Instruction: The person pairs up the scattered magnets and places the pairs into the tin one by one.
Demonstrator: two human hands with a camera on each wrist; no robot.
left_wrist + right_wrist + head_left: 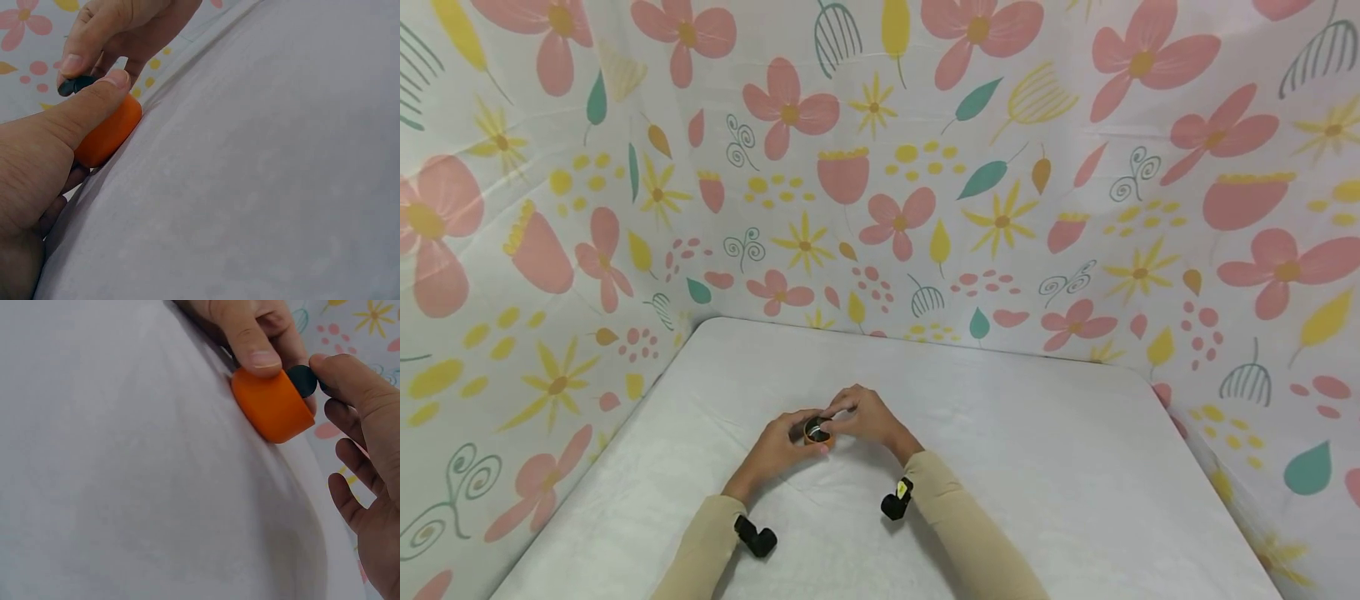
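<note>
A small rounded orange container [270,409] with a dark inside rests on the white bed-like surface in the head view. My left hand [777,450] holds it from the left, thumb over the near side, as the left wrist view shows. At its top, my right hand [868,415] pinches a dark green rounded piece [302,380] between thumb and fingers. The other fingers of that hand are loosely bent. Something shiny shows inside the opening in the head view. Whether the green piece is attached to the container I cannot tell.
The flat white surface [1037,467] spreads around both hands. Flower-patterned fabric walls [895,167] rise behind it and along the left and right sides. A small black camera [756,537] sits on the left wrist, another black camera [895,500] on the right.
</note>
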